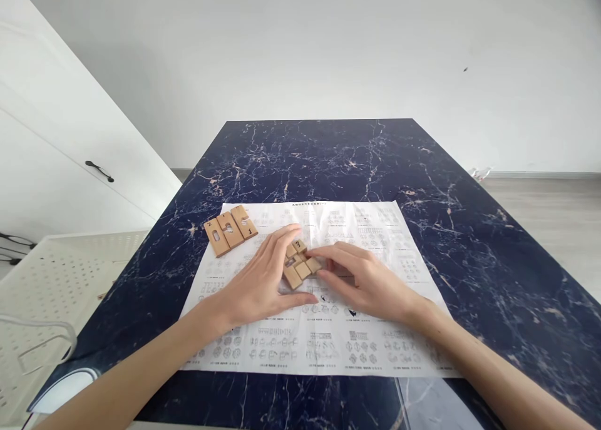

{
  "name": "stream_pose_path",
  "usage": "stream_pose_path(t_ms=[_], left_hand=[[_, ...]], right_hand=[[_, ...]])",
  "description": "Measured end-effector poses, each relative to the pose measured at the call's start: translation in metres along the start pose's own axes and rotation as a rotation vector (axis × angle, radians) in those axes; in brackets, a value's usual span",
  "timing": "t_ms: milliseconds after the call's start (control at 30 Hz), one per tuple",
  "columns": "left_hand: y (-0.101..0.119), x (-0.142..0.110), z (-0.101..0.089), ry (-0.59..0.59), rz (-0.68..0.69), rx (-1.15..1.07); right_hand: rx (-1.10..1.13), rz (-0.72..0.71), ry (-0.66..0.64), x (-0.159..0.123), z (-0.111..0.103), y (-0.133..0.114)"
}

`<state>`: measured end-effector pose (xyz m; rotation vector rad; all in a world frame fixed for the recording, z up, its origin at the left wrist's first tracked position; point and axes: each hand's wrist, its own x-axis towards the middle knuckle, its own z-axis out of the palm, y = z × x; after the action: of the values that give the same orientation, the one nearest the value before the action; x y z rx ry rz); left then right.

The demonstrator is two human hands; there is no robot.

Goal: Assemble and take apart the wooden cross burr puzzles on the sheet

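Observation:
Notched wooden puzzle pieces (292,276) lie close together on the printed sheet between my hands; one bears a hand-drawn 3. Beside them on the left is my left hand (263,278), its fingers stretched out and its thumb apart. The fingers rest along the left side of the pieces. From the right, my right hand (359,278) has its thumb and fingertips on a small wooden puzzle piece (313,265) at the group's right edge. Three more wooden pieces (231,230) with slots and pen numbers lie side by side at the sheet's upper left.
The creased instruction sheet (323,355) with rows of small diagrams lies on a dark blue marbled table (323,161). At the left stand a white perforated surface (94,255) and a white cabinet (61,123). A pale wall (319,54) rises behind the table.

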<state>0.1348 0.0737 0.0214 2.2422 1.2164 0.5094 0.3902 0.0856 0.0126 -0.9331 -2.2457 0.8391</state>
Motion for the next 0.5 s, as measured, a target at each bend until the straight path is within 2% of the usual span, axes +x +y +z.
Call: stream_pose_path(t_ms=[233, 500], left_hand=[[0.0021, 0.0001, -0.0012, -0.06, -0.007, 0.021], [0.0069, 0.0015, 0.0034, -0.009, -0.04, -0.048]], right_hand=[[0.155, 0.114, 0.026, 0.0025, -0.0001, -0.0053], [0.135, 0.118, 0.043, 0.0042, 0.001, -0.0033]])
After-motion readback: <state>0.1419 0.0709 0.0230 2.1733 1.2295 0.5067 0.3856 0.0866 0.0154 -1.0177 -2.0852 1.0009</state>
